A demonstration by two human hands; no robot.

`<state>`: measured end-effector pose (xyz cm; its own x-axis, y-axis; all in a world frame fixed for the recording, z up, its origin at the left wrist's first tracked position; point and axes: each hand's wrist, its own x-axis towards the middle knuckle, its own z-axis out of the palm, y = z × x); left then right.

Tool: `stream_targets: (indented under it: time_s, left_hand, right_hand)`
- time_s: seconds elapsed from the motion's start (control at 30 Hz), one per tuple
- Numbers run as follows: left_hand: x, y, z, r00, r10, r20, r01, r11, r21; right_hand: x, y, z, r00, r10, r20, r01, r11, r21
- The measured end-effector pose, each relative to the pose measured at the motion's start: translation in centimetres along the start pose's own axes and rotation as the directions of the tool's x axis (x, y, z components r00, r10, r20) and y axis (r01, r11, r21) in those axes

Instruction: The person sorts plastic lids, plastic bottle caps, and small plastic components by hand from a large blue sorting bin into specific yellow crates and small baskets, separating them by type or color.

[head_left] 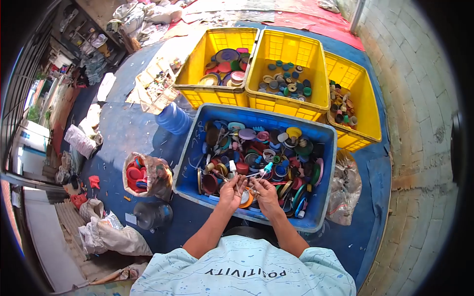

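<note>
A blue crate (181,165) full of mixed plastic caps and lids stands right in front of me. Over its near half, my left hand (231,193) and my right hand (265,195) are close together, fingertips pinched. Small thin pieces, too small to name, show at the fingers of both. Just beyond the fingertips are a white cap (232,166) and a teal-topped piece (268,167). Below and between the hands lies an orange ring-shaped lid (246,198).
Yellow crates (290,104) holding sorted caps stand behind the blue crate. To the left are a blue water jug (174,119), a sack of red lids (159,178) and a clear dark jug (153,215). A block wall (419,123) runs along the right.
</note>
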<state>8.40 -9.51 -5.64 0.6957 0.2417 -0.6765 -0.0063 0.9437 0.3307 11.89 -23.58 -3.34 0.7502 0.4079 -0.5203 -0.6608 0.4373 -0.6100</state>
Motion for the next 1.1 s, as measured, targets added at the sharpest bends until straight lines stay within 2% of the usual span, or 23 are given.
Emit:
stream_targets:
  time_s: [0.07, 0.1, 0.17, 0.27, 0.33, 0.47, 0.53, 0.63, 0.77, 0.87, 1.0, 1.03, 1.1]
  left_hand:
    - [-2.2, 0.5, -1.5, 0.998, -0.050, 0.049, 0.050, 0.999, 0.005]
    - [-3.0, 0.7, -2.1, 0.999, -0.023, 0.031, 0.023, 1.000, -0.004]
    - [-4.4, 0.9, -2.7, 0.999, 0.037, -0.003, -0.037, 0.999, -0.016]
    - [-6.1, 2.2, -2.6, 0.997, 0.039, -0.064, -0.041, 0.999, -0.026]
    - [-6.4, 2.8, -3.2, 0.994, 0.061, -0.087, -0.058, 0.997, 0.046]
    - [-6.2, 2.9, -4.1, 0.984, 0.143, -0.109, -0.119, 0.972, 0.200]
    - [-6.2, 3.1, -3.9, 0.982, 0.152, -0.108, -0.124, 0.964, 0.233]
    - [-6.4, 3.3, -3.1, 0.996, 0.073, -0.057, -0.053, 0.956, 0.289]
    - [-6.7, 2.1, -2.0, 0.999, 0.032, 0.021, -0.038, 0.920, 0.390]
    - [-6.8, 1.5, -1.5, 0.999, 0.026, 0.037, -0.038, 0.920, 0.391]
    - [-7.4, 2.8, -0.6, 0.993, 0.011, 0.117, -0.056, 0.921, 0.386]
    - [-7.7, 3.4, -0.1, 0.993, 0.019, 0.117, -0.062, 0.926, 0.372]
    - [-7.3, 4.6, 0.2, 0.984, 0.032, 0.174, -0.091, 0.934, 0.346]
  right_hand:
    - [1.0, 1.2, 1.1, 0.999, -0.018, 0.033, 0.020, 0.999, -0.050]
    - [2.0, 2.4, 1.0, 0.999, -0.051, -0.019, 0.048, 0.988, -0.146]
    - [2.4, 3.6, 1.9, 0.996, -0.084, 0.017, 0.086, 0.978, -0.189]
    - [2.2, 4.3, 3.7, 0.990, -0.127, 0.062, 0.140, 0.952, -0.271]
    - [1.7, 4.2, 4.4, 0.986, -0.154, 0.071, 0.169, 0.917, -0.362]
    - [2.1, 3.8, 3.6, 0.956, -0.286, 0.061, 0.273, 0.795, -0.542]
    - [1.9, 2.5, 2.9, 0.954, -0.292, 0.074, 0.273, 0.735, -0.621]
    - [1.6, 0.8, 2.0, 0.946, -0.306, 0.107, 0.282, 0.614, -0.738]
    - [-0.3, -0.6, 2.6, 0.901, -0.341, 0.268, 0.413, 0.487, -0.770]
    - [-1.0, -0.1, 3.1, 0.899, -0.357, 0.252, 0.405, 0.465, -0.787]
    - [-3.1, 0.0, 5.7, 0.889, -0.394, 0.232, 0.423, 0.516, -0.745]
    - [-3.2, 0.5, 6.2, 0.867, -0.429, 0.253, 0.469, 0.533, -0.704]
    - [-3.0, 1.4, 7.3, 0.817, -0.508, 0.272, 0.526, 0.463, -0.713]
